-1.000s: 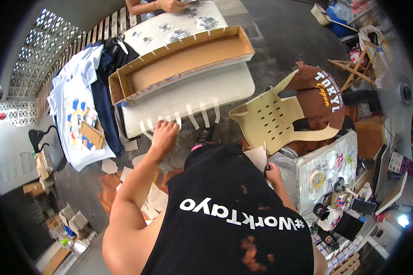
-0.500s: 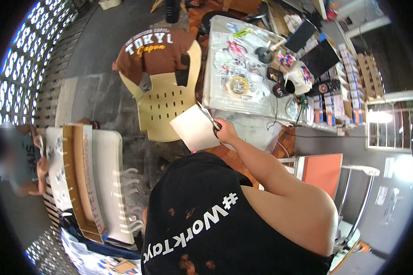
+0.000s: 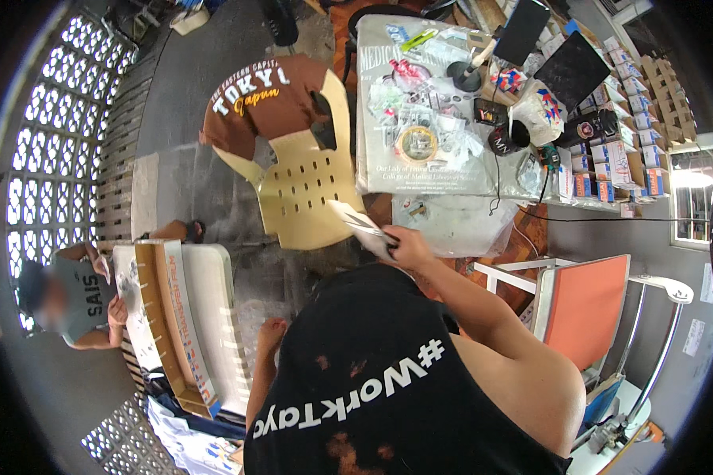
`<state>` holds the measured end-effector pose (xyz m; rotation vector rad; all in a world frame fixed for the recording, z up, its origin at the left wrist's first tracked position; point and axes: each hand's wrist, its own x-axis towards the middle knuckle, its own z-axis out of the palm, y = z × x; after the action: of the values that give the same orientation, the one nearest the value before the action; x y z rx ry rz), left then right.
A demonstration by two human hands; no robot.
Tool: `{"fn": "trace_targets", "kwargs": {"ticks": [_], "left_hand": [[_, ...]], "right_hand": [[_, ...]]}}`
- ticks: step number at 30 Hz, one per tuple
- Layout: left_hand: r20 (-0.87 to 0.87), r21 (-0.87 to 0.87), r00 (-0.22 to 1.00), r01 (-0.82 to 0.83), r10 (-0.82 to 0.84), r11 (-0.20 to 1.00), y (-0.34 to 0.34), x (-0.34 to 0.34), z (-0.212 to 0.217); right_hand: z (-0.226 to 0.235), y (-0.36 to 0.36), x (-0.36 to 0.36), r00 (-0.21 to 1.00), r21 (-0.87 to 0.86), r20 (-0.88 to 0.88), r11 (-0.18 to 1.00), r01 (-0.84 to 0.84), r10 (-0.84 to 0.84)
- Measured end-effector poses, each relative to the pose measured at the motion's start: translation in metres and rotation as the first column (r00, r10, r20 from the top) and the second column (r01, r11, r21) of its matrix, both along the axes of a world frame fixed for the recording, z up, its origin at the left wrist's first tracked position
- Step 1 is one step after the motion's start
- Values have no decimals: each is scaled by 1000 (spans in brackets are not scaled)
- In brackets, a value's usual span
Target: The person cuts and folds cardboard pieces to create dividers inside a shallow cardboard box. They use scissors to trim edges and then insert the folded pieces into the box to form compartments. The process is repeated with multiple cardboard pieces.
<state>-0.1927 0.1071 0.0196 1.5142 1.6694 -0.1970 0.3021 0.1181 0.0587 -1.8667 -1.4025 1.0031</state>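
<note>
My right hand [image 3: 409,248] is closed around the dark handles of a pair of scissors [image 3: 371,229], whose blades point up and left. A white sheet [image 3: 348,214] is in the same hand, now seen nearly edge-on beside the blades. Both are in front of my chest, just off the front edge of the cream plastic chair [image 3: 305,190]. Low at my left side, my left hand [image 3: 272,332] shows only in part beside my black shirt. Its fingers are too hidden to read, and I see nothing in it.
A plastic-covered table [image 3: 380,178] ahead holds a tape roll [image 3: 417,144], a black mug [image 3: 509,138] and small packets. A brown shirt [image 3: 265,99] drapes the chair's back. At left, a person [image 3: 83,297] sits by a bench [image 3: 214,277] with a long cardboard box [image 3: 170,317]. An orange panel [image 3: 586,313] stands right.
The white sheet has turned from broadside to nearly edge-on as my right hand shifted slightly right and down. My left hand has come into view. The whole view has shifted.
</note>
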Motion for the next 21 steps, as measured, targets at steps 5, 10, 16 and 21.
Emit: {"fn": "trace_targets", "kwargs": {"ticks": [5, 10, 16, 21], "left_hand": [[181, 26, 976, -128, 122, 991, 37, 62, 52], [120, -65, 954, -270, 276, 961, -6, 2, 9], [-23, -208, 907, -415, 420, 886, -69, -5, -11], [-13, -228, 904, -419, 428, 879, -73, 3, -5]], "right_hand": [[-49, 94, -45, 972, 39, -12, 971, 236, -236], [-103, 127, -48, 946, -281, 265, 924, 259, -185], [-45, 92, -40, 992, -477, 69, 877, -58, 103], [27, 78, -7, 921, -287, -378, 934, -212, 93]]}}
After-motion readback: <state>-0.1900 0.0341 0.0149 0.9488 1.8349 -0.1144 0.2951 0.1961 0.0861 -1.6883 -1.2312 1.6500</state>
